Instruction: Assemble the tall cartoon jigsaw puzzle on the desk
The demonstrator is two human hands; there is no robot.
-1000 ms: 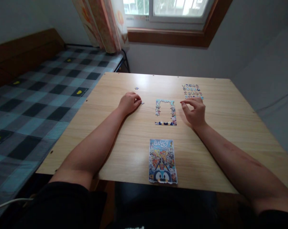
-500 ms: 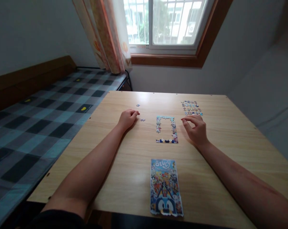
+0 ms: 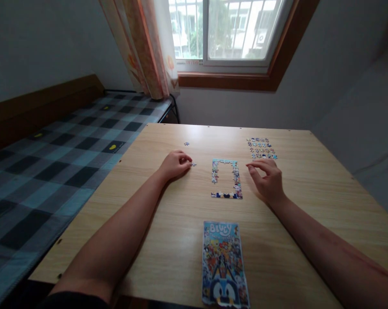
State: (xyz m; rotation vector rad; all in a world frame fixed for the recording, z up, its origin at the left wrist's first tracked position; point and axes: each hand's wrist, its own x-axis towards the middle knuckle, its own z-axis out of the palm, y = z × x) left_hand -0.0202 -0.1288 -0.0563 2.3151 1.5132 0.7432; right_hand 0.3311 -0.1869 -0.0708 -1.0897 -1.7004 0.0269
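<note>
the puzzle edge (image 3: 237, 182) is nearly done, middle not; loose pieces (image 3: 260, 145) left; left hand (image 3: 175, 165), right hand (image 3: 268, 177) curl fingers, can't tell if pinching

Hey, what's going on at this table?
A person's left hand is right at a loose puzzle piece. Their right hand is beside a partly built jigsaw border on the table, and I can't tell whether it holds anything. The border has a gap low on its left side. More pieces lie in rows beyond that hand, and a Bluey picture lies at the near edge.
</note>
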